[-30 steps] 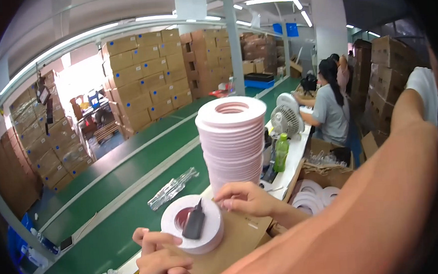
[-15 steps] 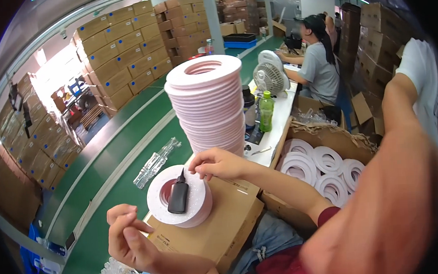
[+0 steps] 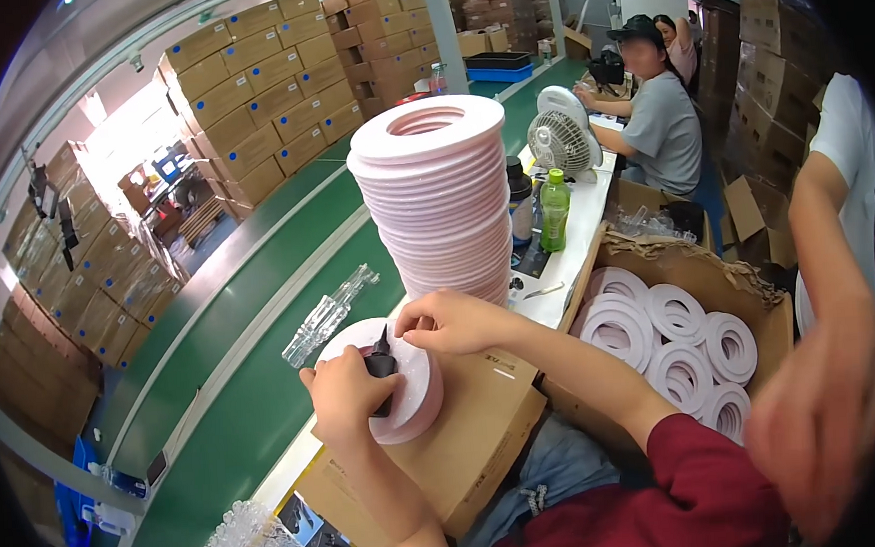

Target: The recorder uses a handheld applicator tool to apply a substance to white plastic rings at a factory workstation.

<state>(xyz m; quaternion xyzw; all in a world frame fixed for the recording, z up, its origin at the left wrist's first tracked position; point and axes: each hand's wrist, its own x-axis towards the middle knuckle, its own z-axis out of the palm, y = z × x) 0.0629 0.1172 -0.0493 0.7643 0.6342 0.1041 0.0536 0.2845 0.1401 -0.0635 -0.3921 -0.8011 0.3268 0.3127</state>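
Observation:
My left hand (image 3: 350, 394) closes its fingers and thumb around a small black squeeze bottle (image 3: 381, 361) with a pointed nozzle. The bottle lies on a short stack of pale pink-white foam rings (image 3: 417, 400), over the central hole. Part of its body is hidden by the hand. My right hand (image 3: 451, 323) rests at the far right rim of these rings, close to the nozzle, fingers curled in; what they hold, if anything, cannot be seen. Behind it rises a tall stack of similar rings (image 3: 439, 208). The short stack sits on a flat brown cardboard box (image 3: 468, 442).
Clear plastic pieces (image 3: 330, 315) lie on the green conveyor (image 3: 234, 386). An open carton (image 3: 760, 299) at right holds several rings. A green bottle (image 3: 554, 211) and a fan (image 3: 560, 141) stand beyond. Another person's blurred hand (image 3: 817, 421) is at far right; a co-worker (image 3: 664, 119) sits farther back.
My left hand has moved right and forward from beside the box onto the black bottle and taken hold of it. My right hand has hardly moved. The other person's arm at right has lowered.

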